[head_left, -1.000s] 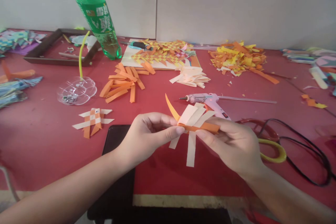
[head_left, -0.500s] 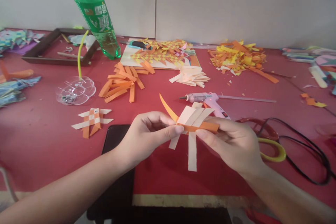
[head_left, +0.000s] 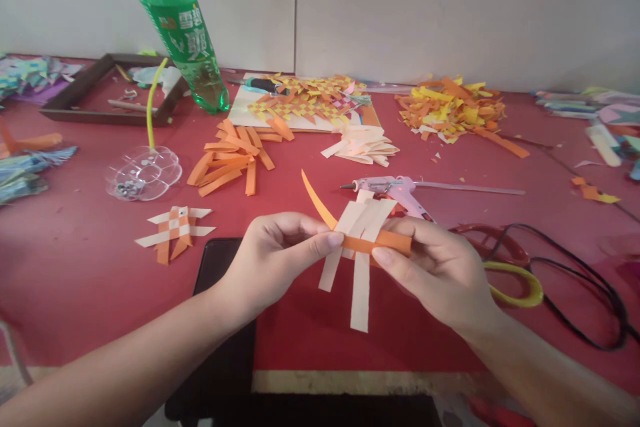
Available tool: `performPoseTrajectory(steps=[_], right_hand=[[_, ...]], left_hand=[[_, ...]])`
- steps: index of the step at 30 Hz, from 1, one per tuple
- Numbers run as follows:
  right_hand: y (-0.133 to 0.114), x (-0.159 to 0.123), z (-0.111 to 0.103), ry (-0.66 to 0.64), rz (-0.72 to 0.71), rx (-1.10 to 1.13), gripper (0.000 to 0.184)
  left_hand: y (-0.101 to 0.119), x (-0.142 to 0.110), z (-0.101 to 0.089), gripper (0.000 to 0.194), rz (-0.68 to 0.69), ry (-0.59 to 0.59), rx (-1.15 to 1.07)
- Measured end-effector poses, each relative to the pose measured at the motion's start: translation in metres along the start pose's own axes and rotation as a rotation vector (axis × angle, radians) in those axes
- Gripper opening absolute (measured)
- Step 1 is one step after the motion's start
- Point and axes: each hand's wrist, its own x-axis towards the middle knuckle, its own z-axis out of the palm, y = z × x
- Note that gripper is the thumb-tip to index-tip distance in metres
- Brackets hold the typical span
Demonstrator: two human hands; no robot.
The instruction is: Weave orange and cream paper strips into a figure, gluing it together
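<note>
Between my hands is a small weave of paper strips (head_left: 361, 244), orange crossed with cream, held above the table's front part. My left hand (head_left: 285, 250) is closed, thumb and fingers pinching the weave's left end, where a curved orange strip (head_left: 316, 200) sticks up. My right hand (head_left: 435, 260) pinches the right end by the orange strips. Cream strips (head_left: 360, 293) hang below the weave and others fan out above it. To the left on the table lies a woven orange and cream paper fish (head_left: 179, 225). The fingers behind the weave are partly hidden.
A pink glue gun (head_left: 385, 188) lies behind my hands, near orange strips (head_left: 235, 153) and cream strips (head_left: 364, 145). Yellow-handled scissors (head_left: 525, 287) and a black cable (head_left: 590, 293) are at right. A green bottle (head_left: 185, 40) stands by a clear palette (head_left: 145, 173).
The weave has turned slightly in my fingers, so the cream strips above stand more upright and those below slant a little left. Both hands keep their pinch.
</note>
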Motion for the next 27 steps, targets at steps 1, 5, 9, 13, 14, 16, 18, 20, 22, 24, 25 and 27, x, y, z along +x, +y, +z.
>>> performPoseTrajectory(steps=[1, 5, 9, 13, 14, 16, 18, 20, 22, 24, 25, 27], right_hand=[[0.001, 0.0, 0.0, -0.012, 0.016, 0.006, 0.012], [0.003, 0.001, 0.0, -0.012, 0.036, 0.003, 0.016], [0.001, 0.003, 0.002, -0.012, 0.056, -0.027, 0.019], [-0.007, 0.006, 0.005, -0.107, 0.102, 0.079, 0.014], [-0.01, 0.007, 0.005, -0.139, 0.11, 0.11, 0.016], [-0.012, 0.009, 0.005, -0.183, 0.119, 0.111, 0.019], [-0.012, 0.009, 0.005, -0.168, 0.115, 0.05, 0.018], [-0.01, 0.009, 0.004, -0.119, 0.101, -0.009, 0.02], [-0.007, 0.008, 0.003, -0.091, 0.079, -0.026, 0.02], [-0.006, 0.007, 0.002, -0.087, 0.06, -0.033, 0.019], [-0.006, 0.007, 0.002, -0.084, 0.057, -0.042, 0.019], [-0.006, 0.007, 0.002, -0.068, 0.063, -0.075, 0.022]], left_hand=[[0.0, 0.0, 0.0, 0.008, -0.006, 0.003, -0.006], [0.0, 0.0, 0.0, 0.012, -0.06, -0.015, -0.012], [0.001, 0.0, 0.001, 0.019, -0.123, -0.055, 0.048], [-0.001, -0.002, 0.001, 0.021, -0.132, -0.081, 0.182], [-0.001, -0.002, 0.001, 0.022, -0.142, -0.097, 0.211], [-0.002, -0.001, 0.001, 0.023, -0.162, -0.123, 0.24], [-0.002, -0.001, 0.002, 0.022, -0.166, -0.137, 0.231], [-0.001, 0.0, 0.003, 0.021, -0.163, -0.127, 0.199], [0.0, 0.0, 0.003, 0.02, -0.164, -0.113, 0.163], [0.001, 0.0, 0.003, 0.021, -0.16, -0.099, 0.135], [0.001, 0.0, 0.003, 0.021, -0.158, -0.096, 0.129], [0.001, 0.0, 0.002, 0.022, -0.158, -0.089, 0.142]])
